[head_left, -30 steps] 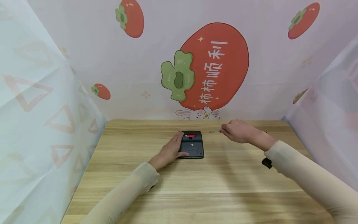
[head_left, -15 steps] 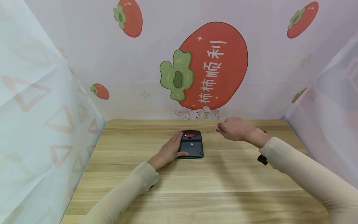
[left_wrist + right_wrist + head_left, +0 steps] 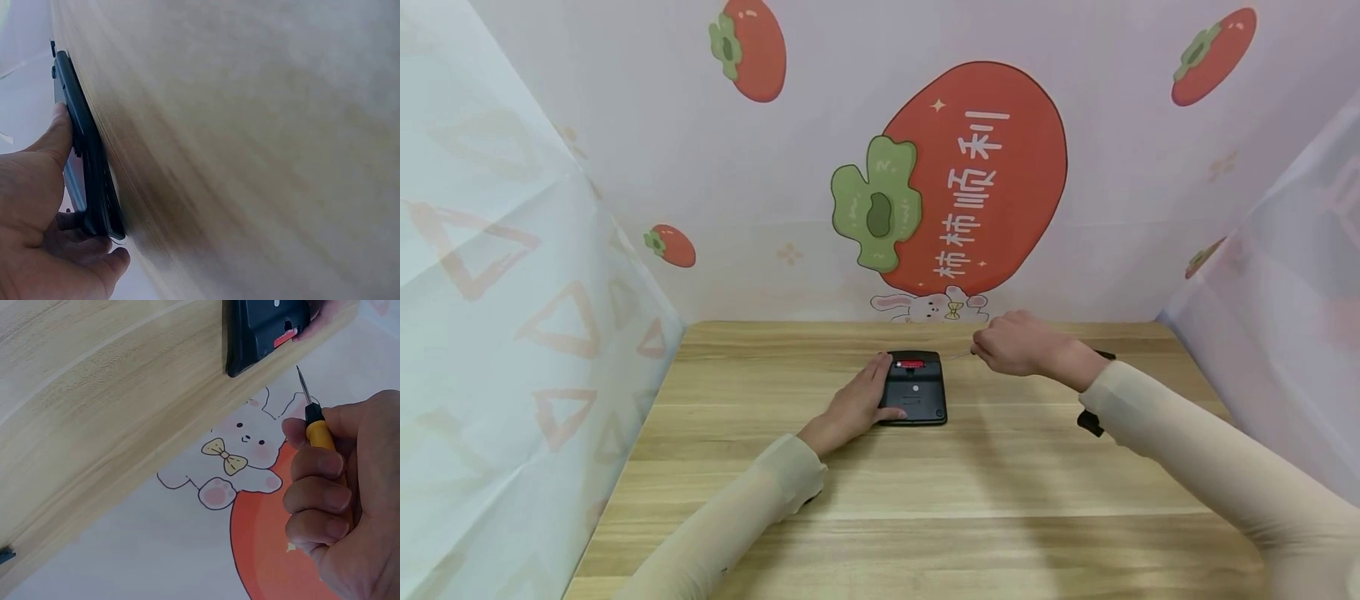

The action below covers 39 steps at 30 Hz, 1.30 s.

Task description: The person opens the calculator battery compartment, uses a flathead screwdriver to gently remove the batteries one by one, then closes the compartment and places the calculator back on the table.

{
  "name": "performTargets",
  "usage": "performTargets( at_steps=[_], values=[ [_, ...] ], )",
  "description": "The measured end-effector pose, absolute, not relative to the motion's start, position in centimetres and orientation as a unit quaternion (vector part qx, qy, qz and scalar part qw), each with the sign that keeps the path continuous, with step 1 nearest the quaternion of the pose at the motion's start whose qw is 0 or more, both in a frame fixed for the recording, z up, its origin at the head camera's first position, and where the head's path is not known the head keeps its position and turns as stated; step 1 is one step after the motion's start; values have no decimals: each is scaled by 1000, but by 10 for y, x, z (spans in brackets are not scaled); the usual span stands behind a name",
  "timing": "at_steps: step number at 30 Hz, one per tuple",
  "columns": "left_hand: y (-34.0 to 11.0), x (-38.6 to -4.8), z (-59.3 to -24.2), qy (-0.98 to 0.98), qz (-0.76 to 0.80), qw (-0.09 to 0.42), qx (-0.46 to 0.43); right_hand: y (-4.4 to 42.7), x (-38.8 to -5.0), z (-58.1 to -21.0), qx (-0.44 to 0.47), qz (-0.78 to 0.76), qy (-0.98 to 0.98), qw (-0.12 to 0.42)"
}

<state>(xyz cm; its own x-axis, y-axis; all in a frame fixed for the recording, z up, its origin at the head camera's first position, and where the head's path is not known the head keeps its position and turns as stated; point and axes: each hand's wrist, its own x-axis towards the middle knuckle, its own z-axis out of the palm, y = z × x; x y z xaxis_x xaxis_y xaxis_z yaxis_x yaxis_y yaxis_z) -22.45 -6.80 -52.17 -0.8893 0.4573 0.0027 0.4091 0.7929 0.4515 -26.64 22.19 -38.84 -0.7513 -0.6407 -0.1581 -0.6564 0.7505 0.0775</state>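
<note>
A black device (image 3: 925,400) lies back side up on the table, with a red battery (image 3: 910,364) in its uncovered slot. My left hand (image 3: 853,404) grips its left side, thumb on the lower face and fingers along the upper left edge. In the left wrist view, the fingers of my left hand (image 3: 37,206) curl round the end of the device (image 3: 84,144). To the right of the device, my right hand (image 3: 1022,343) holds a screwdriver; in the right wrist view, its yellow handle (image 3: 320,434) is inside the curled fingers, and the thin shaft (image 3: 304,384) is apart from the device.
A small black piece (image 3: 1106,355) lies near the table's back edge behind my right wrist. Behind the wooden table (image 3: 880,550) stands a printed backdrop (image 3: 1120,208), with white sheets at both sides.
My right hand has moved left with the screwdriver, bringing its tip closer to the device. My left hand and the device have stayed in place.
</note>
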Motion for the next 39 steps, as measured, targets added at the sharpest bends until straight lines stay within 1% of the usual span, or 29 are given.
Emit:
performTargets(
  at_steps=[13,24,39],
  values=[
    [-67,-223,-520,946,227,58,226,204,-272,-384,-347,103,930,56],
    [-67,-222,-517,944,234,59,224,187,-277,-380,-317,129,934,100],
    [-68,-223,-519,943,234,64,228,169,-286,-380,-314,166,928,109]
  ],
)
